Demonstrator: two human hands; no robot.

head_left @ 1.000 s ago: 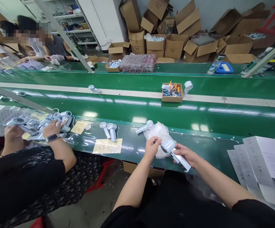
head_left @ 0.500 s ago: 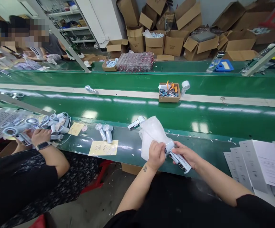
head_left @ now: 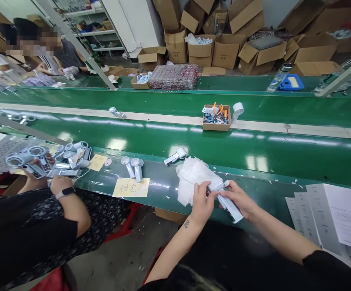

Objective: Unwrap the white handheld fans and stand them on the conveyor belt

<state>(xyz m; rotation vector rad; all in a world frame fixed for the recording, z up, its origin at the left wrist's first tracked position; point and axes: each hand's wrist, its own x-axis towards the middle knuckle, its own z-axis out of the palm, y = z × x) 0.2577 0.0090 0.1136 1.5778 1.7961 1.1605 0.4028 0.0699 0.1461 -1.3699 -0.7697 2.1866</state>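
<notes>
Between my two hands is a light-blue handheld fan (head_left: pixel 230 207), its handle slanting down to the right toward me. My left hand (head_left: pixel 204 201) has its thumb and fingers closed at the fan's head end. My right hand (head_left: pixel 239 198) grips the fan from the right, fingertips near a small round pale part at the head. Just beyond my left hand lies a heap of thin white bags (head_left: pixel 192 178), touching or close to the fan's head. Another handheld fan (head_left: pixel 176 156) with an open-sided handle rests behind the bags.
Two fans (head_left: pixel 138 169) stand left by a handwritten yellow note (head_left: pixel 131 188). Farther left, a co-worker's hands (head_left: pixel 62 186) work at a pile of fans (head_left: pixel 75 155). White boxes (head_left: pixel 324 214) stand at right. A parts carton (head_left: pixel 216 123) sits on the green conveyor (head_left: pixel 151 139).
The fan has turned in my hands, so its printed, open handle side shows less. My left fingers have shifted along its head. The white bags lie flatter. The co-worker's hands have moved slightly.
</notes>
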